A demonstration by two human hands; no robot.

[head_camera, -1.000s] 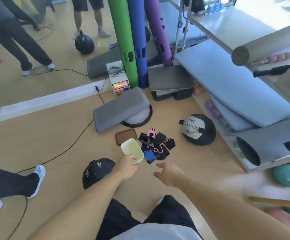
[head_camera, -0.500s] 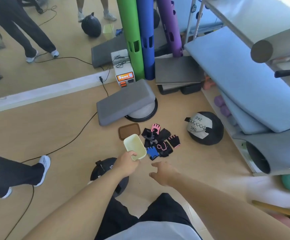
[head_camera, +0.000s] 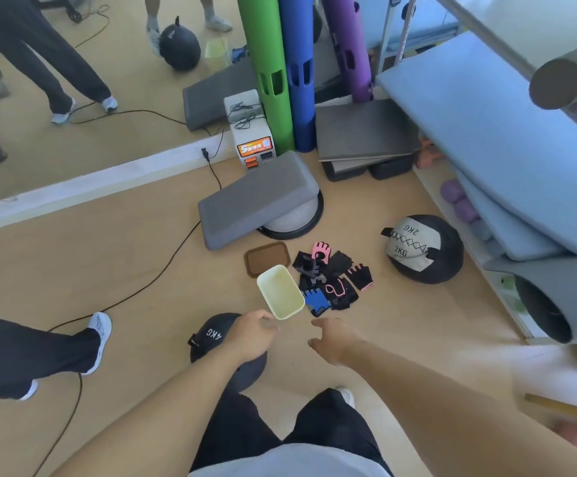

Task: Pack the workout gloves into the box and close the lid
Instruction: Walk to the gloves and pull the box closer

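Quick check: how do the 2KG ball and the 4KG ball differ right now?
The 2KG ball has a grey panel with lacing; the 4KG ball looks plain black with white lettering. The 2KG ball is in full view right of the gloves; the 4KG ball is partly hidden behind the left hand. Both are dark, round and sit on the floor.

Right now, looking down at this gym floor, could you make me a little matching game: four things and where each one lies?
Things:
1. box
2. lid
3. workout gloves
4. 2KG ball

Places:
A. far right, beside the shelving
B. heaped between the box and the 2KG ball
C. just ahead of the left hand, empty
D. flat on the floor beyond the box

Pairs: 1-C, 2-D, 3-B, 4-A
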